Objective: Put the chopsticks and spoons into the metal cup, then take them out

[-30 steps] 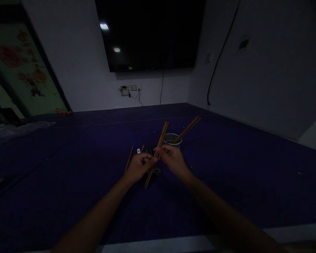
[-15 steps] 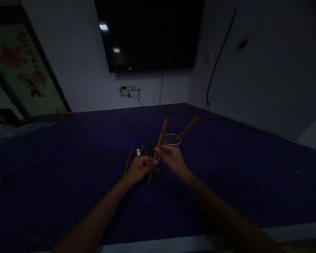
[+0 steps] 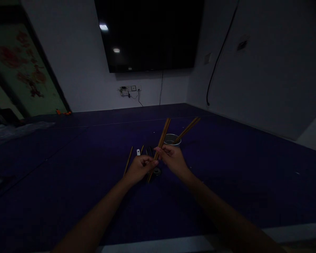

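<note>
Both my hands pinch the same bundle of brown chopsticks (image 3: 164,133), which tilts with its upper end to the right. My left hand (image 3: 139,168) grips it lower down, and my right hand (image 3: 172,159) holds it just above, fingers closed. Right behind my right hand stands a round metal pot (image 3: 171,137) with more chopsticks (image 3: 187,130) leaning out over its rim. A single chopstick (image 3: 128,161) lies beside my left hand. Behind that hand, a white handle with a hole (image 3: 138,152) and some dark utensils (image 3: 150,151) are partly hidden. Under the bundle is a dark round object (image 3: 157,171).
The dark blue surface (image 3: 226,168) spreads wide, with a pale front edge (image 3: 158,245). Crumpled clear plastic (image 3: 18,131) lies at the left. A wall-mounted television (image 3: 152,35) hangs above sockets with cables (image 3: 130,89). An orange object (image 3: 63,112) sits by the door.
The held chopsticks have slid up between my fingers, so less shows below my left hand. Their top end has shifted slightly right. My hands have hardly moved.
</note>
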Tool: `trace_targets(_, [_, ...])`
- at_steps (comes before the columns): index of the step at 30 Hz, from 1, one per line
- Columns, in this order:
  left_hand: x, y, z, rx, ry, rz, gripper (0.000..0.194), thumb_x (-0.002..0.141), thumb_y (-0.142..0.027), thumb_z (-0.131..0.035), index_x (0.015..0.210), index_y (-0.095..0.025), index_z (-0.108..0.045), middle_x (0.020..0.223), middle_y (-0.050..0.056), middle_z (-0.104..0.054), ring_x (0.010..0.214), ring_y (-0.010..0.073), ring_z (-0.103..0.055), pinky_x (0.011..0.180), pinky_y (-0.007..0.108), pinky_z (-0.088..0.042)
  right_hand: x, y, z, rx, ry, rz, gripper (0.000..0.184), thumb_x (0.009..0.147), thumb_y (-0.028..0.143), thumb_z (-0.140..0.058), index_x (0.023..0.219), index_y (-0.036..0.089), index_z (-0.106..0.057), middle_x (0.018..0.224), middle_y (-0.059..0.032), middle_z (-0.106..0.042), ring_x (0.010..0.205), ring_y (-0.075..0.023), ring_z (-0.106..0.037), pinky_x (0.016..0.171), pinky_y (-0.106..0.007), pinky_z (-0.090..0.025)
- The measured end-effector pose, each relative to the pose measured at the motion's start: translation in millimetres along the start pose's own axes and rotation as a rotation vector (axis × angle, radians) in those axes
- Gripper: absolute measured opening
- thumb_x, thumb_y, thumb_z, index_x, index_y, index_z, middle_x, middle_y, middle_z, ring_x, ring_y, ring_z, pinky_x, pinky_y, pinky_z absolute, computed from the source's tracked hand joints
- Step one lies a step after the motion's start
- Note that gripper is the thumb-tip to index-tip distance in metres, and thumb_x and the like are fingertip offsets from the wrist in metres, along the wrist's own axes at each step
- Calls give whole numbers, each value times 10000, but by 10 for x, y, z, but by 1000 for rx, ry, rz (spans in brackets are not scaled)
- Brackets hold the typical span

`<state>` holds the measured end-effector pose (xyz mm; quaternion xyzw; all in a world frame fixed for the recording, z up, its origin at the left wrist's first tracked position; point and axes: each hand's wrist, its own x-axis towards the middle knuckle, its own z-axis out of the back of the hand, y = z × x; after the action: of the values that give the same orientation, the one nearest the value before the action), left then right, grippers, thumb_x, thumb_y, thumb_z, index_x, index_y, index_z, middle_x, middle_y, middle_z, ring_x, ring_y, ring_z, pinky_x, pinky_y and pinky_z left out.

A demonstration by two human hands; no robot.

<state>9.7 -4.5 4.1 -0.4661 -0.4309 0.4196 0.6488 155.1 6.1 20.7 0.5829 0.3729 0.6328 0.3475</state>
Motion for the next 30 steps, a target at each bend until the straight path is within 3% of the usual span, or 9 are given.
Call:
trace_targets(3, [22, 16, 41, 37, -91, -71, 453, 652, -580, -614, 706, -131, -636, 502, -36, -486, 452, 70, -404, 446, 191, -299, 10, 52, 32, -6, -51, 16, 288, 741, 430, -612, 629, 164, -594, 493, 49, -497, 414, -65, -408, 410, -202, -308])
trace_targets(6, [30, 9, 110, 146, -319, -203, 453, 727, -578, -527, 708, -140, -645, 524, -27, -494, 484, 84, -418, 470, 197, -310, 36, 144, 132, -1, -182, 50, 295, 752, 447, -599, 715, 157, -634, 495, 45, -506, 389, -61, -394, 378, -200, -285])
trace_targets(10, [-3, -15, 227, 446, -556, -324, 444, 821, -502, -422, 612, -151, -596, 494, -28, -458, 483, 86, -411, 474, 199, -283, 81, 286, 346, 4, -435, 177, 307, 762, 451, -594, 780, 148, -644, 507, 36, -525, 385, -63, -404, 367, -197, -287])
trace_targets(14, [-24, -3, 321, 763, -677, -377, 430, 858, -425, -383, 540, -166, -510, 476, -21, -448, 467, 82, -411, 488, 213, -249, 118, 365, 537, -77, -763, 289, 326, 788, 458, -562, 822, 141, -628, 536, 24, -544, 403, -74, -447, 391, -205, -329])
trace_targets(16, [-18, 7, 352, 868, -720, -382, 420, 867, -400, -371, 543, -169, -504, 479, -12, -464, 459, 83, -406, 494, 221, -238, 133, 366, 594, -157, -856, 313, 344, 792, 470, -552, 842, 137, -623, 564, 11, -562, 426, -85, -482, 417, -217, -361])
trace_targets(19, [1, 9, 375, 975, -763, -369, 426, 881, -376, -345, 546, -170, -509, 481, -1, -488, 451, 85, -407, 494, 226, -221, 151, 334, 634, -243, -858, 314, 354, 790, 491, -545, 805, 143, -611, 561, 10, -563, 440, -96, -500, 435, -226, -374])
trace_targets(24, [46, 2, 375, 1065, -788, -359, 404, 883, -331, -354, 560, -166, -532, 494, 13, -519, 462, 94, -446, 489, 231, -201, 179, 264, 652, -368, -726, 284, 368, 793, 512, -534, 674, 166, -572, 495, 20, -535, 448, -107, -511, 450, -225, -380])
trace_targets(30, [91, 35, 385, 1234, -789, -341, 393, 887, -335, -362, 609, -163, -580, 509, 29, -559, 468, 107, -482, 472, 232, -189, 218, 173, 703, -390, -682, 277, 365, 791, 507, -544, 653, 169, -563, 485, 20, -531, 435, -107, -500, 437, -222, -369])
